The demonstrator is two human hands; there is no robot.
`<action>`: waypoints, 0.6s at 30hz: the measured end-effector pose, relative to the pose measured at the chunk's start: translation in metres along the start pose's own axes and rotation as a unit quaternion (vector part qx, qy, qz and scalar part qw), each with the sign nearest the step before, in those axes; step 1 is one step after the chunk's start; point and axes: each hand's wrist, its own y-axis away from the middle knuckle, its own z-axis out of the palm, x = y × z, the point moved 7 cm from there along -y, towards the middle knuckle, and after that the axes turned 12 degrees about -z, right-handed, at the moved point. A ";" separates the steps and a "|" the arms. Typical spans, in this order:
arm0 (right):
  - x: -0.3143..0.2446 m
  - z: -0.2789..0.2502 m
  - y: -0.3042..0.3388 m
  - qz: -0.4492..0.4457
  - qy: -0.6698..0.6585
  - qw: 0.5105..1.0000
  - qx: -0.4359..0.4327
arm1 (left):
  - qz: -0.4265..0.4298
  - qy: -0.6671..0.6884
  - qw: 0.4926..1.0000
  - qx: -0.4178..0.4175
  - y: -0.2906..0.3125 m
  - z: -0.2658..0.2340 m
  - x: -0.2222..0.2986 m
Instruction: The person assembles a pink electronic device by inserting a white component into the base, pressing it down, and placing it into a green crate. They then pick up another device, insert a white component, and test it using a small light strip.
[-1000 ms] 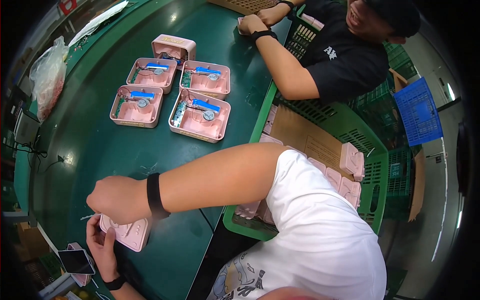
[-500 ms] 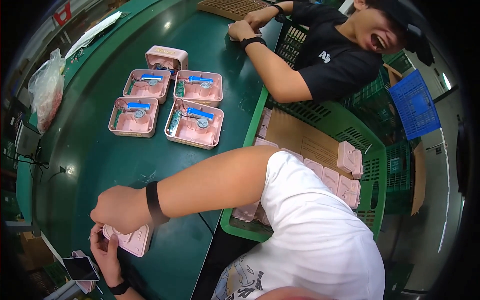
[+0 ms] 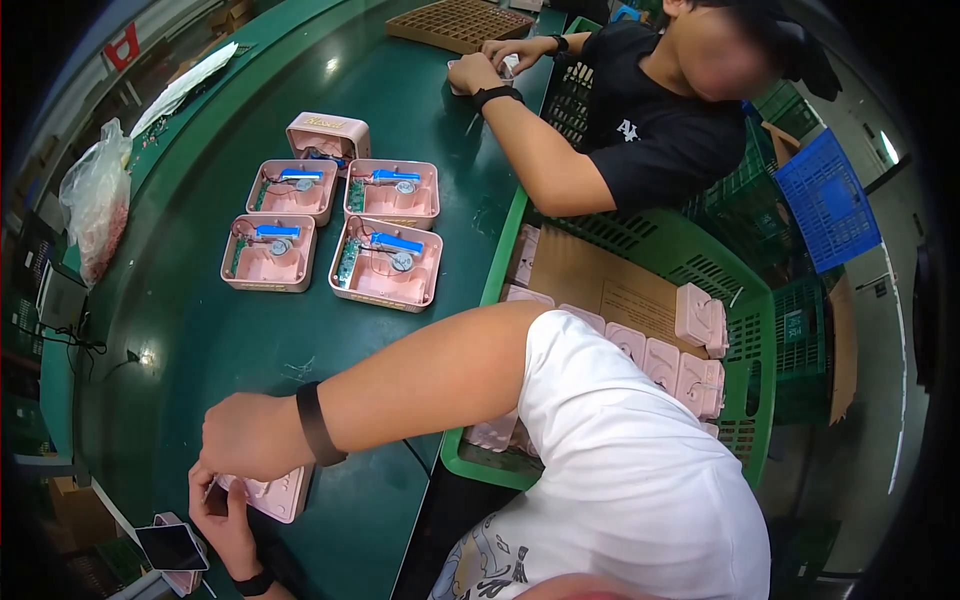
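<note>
Both my hands work at the near left edge of the green table (image 3: 300, 350). My right hand (image 3: 250, 435), a black band on its wrist, reaches across from the right and rests its fingers on top of a small pink plastic case (image 3: 278, 493). My left hand (image 3: 218, 512) grips the same case from below and from the left. Much of the case is hidden under my right hand. Farther up the table lie several open pink cases (image 3: 388, 266), each showing a blue battery and a small circuit board, with one closed pink case (image 3: 328, 132) behind them.
A co-worker in a black shirt (image 3: 650, 130) sits at the far right, hands (image 3: 480, 70) on a small part beside a brown grid tray (image 3: 460, 20). A green crate (image 3: 700, 260) holds cardboard and pink cases. A plastic bag (image 3: 95, 200) lies left, a phone (image 3: 172, 546) near my left wrist.
My hands stay on the pink case and sit slightly lower in the view. The co-worker's hands have shifted a little at the table's far end.
</note>
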 end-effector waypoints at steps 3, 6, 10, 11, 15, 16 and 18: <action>0.001 0.001 0.001 0.000 -0.001 1.000 -0.004 | -0.021 -0.031 0.998 0.043 0.000 -0.006 -0.002; 0.001 0.000 0.000 -0.002 0.005 1.000 -0.006 | -0.026 -0.047 0.997 0.064 0.000 -0.007 -0.004; -0.007 -0.004 0.001 -0.010 0.017 0.999 -0.027 | -0.030 -0.035 0.997 0.060 0.001 -0.009 0.000; -0.010 -0.002 0.002 -0.009 0.025 0.999 -0.032 | -0.048 -0.026 0.997 0.054 0.001 -0.009 -0.001; -0.014 0.004 0.005 -0.015 0.051 0.998 -0.039 | -0.073 -0.035 0.997 0.018 0.001 -0.006 0.012; -0.016 0.002 0.005 -0.023 0.061 0.997 -0.037 | -0.077 -0.044 0.996 0.004 0.002 -0.005 0.016; -0.018 0.001 0.005 -0.031 0.071 0.996 -0.034 | -0.067 -0.062 0.996 0.000 0.003 -0.004 0.026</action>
